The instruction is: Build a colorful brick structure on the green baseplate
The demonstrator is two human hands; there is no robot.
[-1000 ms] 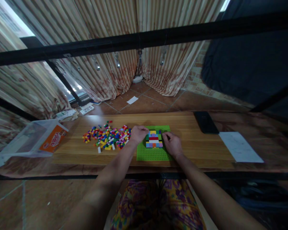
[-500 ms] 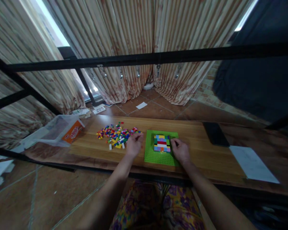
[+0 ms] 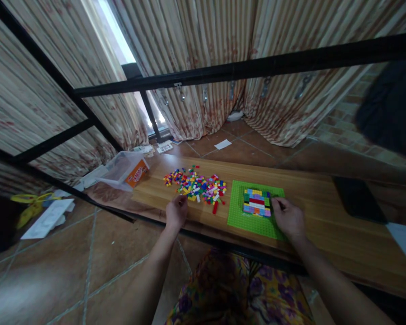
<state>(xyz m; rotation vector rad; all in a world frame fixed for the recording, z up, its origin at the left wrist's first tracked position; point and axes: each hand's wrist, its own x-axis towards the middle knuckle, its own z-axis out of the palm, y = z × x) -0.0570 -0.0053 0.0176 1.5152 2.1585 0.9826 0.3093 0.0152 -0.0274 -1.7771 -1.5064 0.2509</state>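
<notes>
A block of colourful toy bricks (image 3: 256, 202) stands built up on the green baseplate (image 3: 238, 216), with a red and white stripe across its middle. Beside its right edge is my right hand (image 3: 288, 216), thumb and fingers pinched together over the baseplate. Whatever they may hold is too small to see. My left hand (image 3: 176, 211) is at the near left edge of a spread of loose bricks (image 3: 203, 185), its fingers curled closed; their contents cannot be made out. A longer red brick (image 3: 215, 207) lies at the near side of the pile.
The bricks and baseplate are on a wooden table (image 3: 325, 243). At its left end stands a clear plastic box (image 3: 117, 174) with an orange label. A dark phone-like slab (image 3: 358, 198) and a white paper sheet (image 3: 404, 241) lie at the right. A black metal bar (image 3: 230, 72) crosses behind.
The camera view has swung left. My left hand has moved left and nearer me, from the pile's right side to its near left edge. My right hand stays beside the built bricks.
</notes>
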